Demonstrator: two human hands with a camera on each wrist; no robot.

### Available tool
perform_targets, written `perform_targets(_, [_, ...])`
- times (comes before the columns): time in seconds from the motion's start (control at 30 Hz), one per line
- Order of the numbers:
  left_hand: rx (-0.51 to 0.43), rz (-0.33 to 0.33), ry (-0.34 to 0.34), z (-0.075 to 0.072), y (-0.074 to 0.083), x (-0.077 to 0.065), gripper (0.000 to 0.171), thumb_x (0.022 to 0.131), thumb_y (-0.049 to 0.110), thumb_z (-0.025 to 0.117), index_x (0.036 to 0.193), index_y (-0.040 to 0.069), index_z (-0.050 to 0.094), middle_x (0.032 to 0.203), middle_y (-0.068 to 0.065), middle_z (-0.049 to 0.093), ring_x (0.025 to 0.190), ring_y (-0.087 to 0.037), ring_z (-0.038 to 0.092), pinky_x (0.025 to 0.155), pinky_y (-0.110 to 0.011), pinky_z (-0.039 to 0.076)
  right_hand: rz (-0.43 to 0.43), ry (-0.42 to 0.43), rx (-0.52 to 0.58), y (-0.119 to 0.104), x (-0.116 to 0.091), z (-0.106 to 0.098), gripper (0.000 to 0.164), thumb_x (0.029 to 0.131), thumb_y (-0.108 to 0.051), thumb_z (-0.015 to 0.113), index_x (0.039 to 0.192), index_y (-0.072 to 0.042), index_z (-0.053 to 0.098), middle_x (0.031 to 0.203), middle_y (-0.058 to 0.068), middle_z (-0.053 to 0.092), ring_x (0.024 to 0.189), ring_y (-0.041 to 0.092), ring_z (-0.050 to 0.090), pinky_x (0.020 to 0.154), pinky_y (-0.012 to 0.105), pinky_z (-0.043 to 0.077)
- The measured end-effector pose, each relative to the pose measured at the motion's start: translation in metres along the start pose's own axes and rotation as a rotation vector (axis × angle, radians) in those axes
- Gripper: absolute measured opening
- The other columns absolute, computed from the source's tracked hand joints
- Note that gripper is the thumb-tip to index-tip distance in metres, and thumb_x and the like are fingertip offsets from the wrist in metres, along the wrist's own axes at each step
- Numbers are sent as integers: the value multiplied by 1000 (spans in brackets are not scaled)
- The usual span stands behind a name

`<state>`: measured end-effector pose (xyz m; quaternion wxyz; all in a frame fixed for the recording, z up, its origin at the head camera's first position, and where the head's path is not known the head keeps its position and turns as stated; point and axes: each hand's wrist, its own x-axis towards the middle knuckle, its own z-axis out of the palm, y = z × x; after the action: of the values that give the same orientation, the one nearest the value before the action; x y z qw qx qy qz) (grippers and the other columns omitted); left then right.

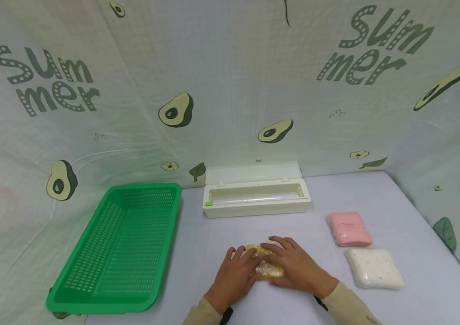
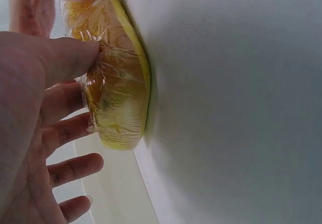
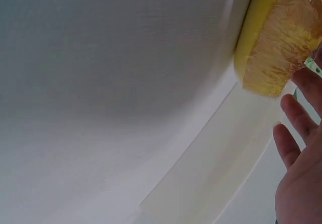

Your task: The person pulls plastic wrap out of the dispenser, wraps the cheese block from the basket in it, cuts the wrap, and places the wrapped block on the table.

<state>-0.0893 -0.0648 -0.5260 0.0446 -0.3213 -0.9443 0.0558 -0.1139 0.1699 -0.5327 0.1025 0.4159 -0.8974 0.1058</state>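
A small yellow bundle [image 1: 269, 271] wrapped in crinkled clear plastic film lies on the table between both hands. My left hand [image 1: 232, 276] touches its left side, the thumb [image 2: 75, 58] pressing on the film and the other fingers spread along its far side. From the right, my right hand [image 1: 301, 267] lies over the bundle's edge with fingers extended across the top. In the left wrist view, the bundle [image 2: 121, 103] shows a yellow rim at its base, flat on the white cloth, with gathered film above. The right wrist view shows its far end [image 3: 271, 48] beside loosely spread fingers.
A white cling film dispenser [image 1: 256, 210] stands at the back, lid raised, film roll inside. To the left is a green perforated basket [image 1: 161, 271]. A pink wrapped packet [image 1: 349, 229] and a white speckled packet [image 1: 375, 268] lie on the right. A printed cloth hangs behind.
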Motion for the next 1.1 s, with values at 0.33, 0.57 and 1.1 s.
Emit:
perform_targets(0.33, [-31, -9, -8, 2, -3, -5, 66, 94, 58, 74, 150, 27, 56, 151, 5, 57, 133, -16, 52, 105, -41, 44, 1, -11, -35, -1, -8, 0, 75, 71, -33, 95, 140, -20, 70, 153, 9, 55, 135, 34, 54, 105, 51, 49])
perform_targets(0.57, [-173, 11, 47, -2, -8, -8, 53, 94, 49, 77, 134, 21, 55, 149, 3, 56, 132, -18, 50, 107, -40, 43, 112, 46, 91, -1, -14, -5, 63, 74, -19, 87, 135, -18, 71, 140, 1, 65, 129, 29, 57, 103, 52, 48])
perform_targets(1.1, [-852, -362, 108, 2, 4, 38, 22, 111, 28, 57, 122, 10, 62, 103, -2, 69, 85, -13, 50, 78, -29, 42, 840, -31, 536, -1, -13, -22, 36, 112, -35, 52, 112, -2, 67, 86, 3, 68, 74, 15, 57, 69, 35, 51])
